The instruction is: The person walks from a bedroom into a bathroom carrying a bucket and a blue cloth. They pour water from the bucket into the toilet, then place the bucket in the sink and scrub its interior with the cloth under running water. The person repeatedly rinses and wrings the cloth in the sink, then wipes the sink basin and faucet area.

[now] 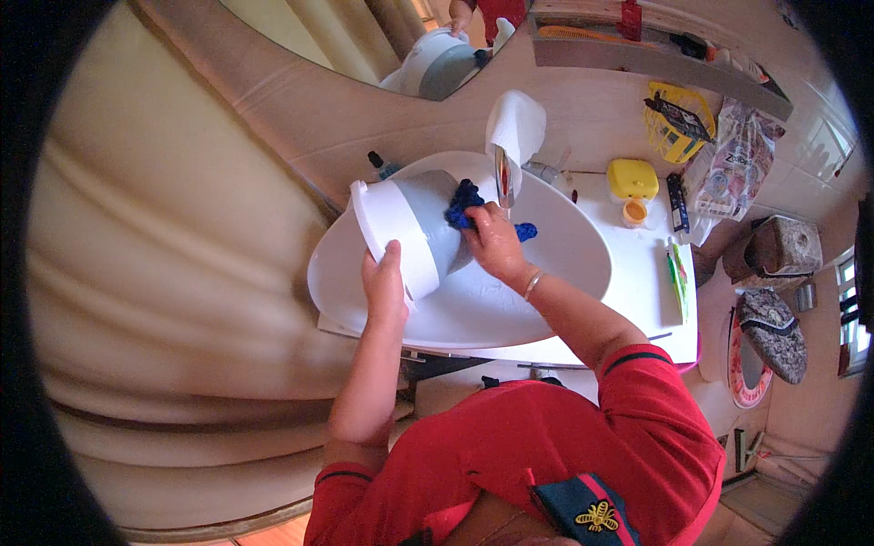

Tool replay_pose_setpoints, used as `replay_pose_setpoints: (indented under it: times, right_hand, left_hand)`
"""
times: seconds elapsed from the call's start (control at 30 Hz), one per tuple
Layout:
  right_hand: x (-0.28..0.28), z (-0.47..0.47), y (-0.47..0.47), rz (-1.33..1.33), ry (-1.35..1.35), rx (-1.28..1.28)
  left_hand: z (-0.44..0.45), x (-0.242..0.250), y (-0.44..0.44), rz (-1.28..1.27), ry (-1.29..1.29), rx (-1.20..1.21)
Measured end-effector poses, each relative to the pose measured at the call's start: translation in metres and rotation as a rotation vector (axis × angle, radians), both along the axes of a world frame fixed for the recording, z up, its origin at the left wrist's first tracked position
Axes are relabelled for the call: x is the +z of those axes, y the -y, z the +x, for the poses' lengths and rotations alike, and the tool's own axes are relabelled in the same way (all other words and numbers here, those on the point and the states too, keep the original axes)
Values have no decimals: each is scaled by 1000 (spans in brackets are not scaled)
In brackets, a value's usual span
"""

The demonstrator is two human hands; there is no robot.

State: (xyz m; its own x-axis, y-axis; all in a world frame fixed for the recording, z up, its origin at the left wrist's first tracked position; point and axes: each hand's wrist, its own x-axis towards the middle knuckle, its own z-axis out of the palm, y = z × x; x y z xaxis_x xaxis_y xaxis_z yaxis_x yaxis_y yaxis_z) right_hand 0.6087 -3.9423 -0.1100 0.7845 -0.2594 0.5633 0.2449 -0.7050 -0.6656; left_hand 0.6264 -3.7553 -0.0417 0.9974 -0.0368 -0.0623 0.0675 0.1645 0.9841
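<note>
My left hand grips the white rim of a round white-and-grey bucket-like container, which lies tilted on its side above the white washbasin. Bunched in my right hand is a dark blue cloth, held against the container's grey base end. A blue end of the cloth sticks out on the other side of the hand. Close behind that hand stands a chrome faucet with a white cloth or paper draped over its top. The container's inside is hidden from view.
A yellow soap box, a small orange-filled jar and a green-and-white tube are on the counter at right. A dark-capped bottle stands behind the basin. Beige curtain hangs at left; a mirror and shelf are above.
</note>
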Motion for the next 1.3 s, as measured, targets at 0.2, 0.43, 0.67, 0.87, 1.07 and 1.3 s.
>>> replay_pose_setpoints:
  times: [0.2,0.43,0.67,0.87,1.07,1.3]
  right_hand:
    - [-47,-10,22,67,-562,-54]
    - [-48,-1,36,-477,-481,-162]
    - [-46,9,18,-97,-745,195]
    - [22,6,-56,696,-78,302]
    - [29,-24,-73,80,53,278]
    - [19,-26,-41,233,-187,190]
  left_hand:
    - [22,25,-3,-222,-159,36]
    - [14,43,-29,-361,-186,114]
    - [-6,15,-26,-574,-107,271]
    - [-4,-12,-17,-707,-156,284]
    - [-9,-18,-13,-748,-161,221]
    - [-17,-21,-12,-578,-101,227]
